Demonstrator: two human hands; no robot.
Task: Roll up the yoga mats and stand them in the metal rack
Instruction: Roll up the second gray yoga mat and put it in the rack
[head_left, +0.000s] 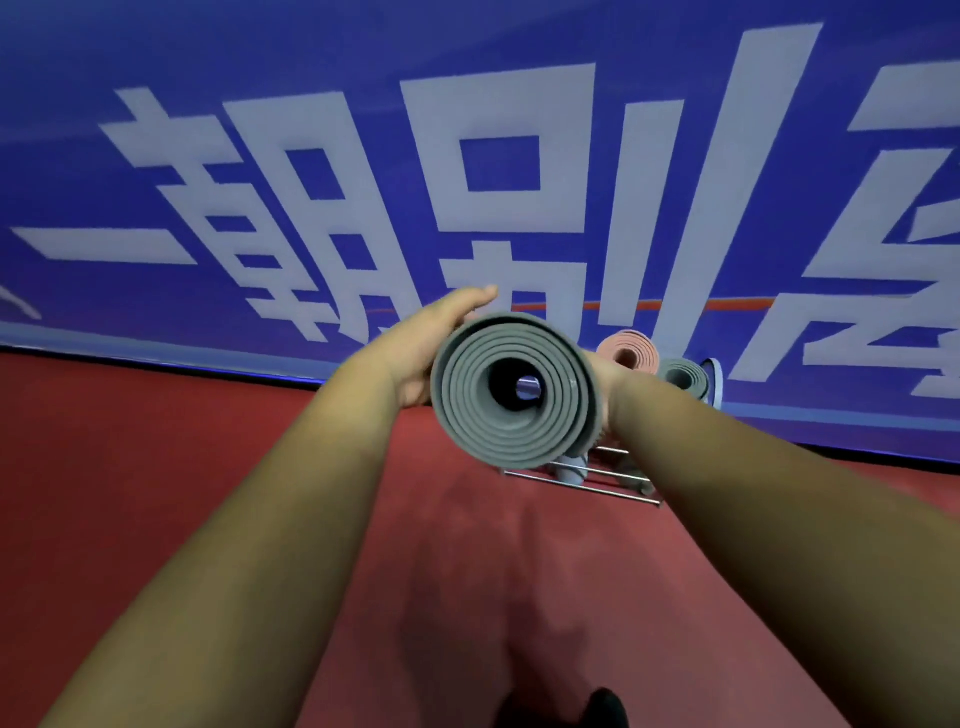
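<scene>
We hold the rolled grey mat end-on, raised over the left end of the metal rack. Our left hand cups its left side, fingers together and curved over the top. Our right hand is mostly hidden behind the roll, so we cannot tell how its fingers lie. A pink mat stands in the rack to the right.

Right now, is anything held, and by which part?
A rolled grey mat, clasped on its sides close to its nearer end: left hand on one side, right hand, mostly hidden, on the other.
</scene>
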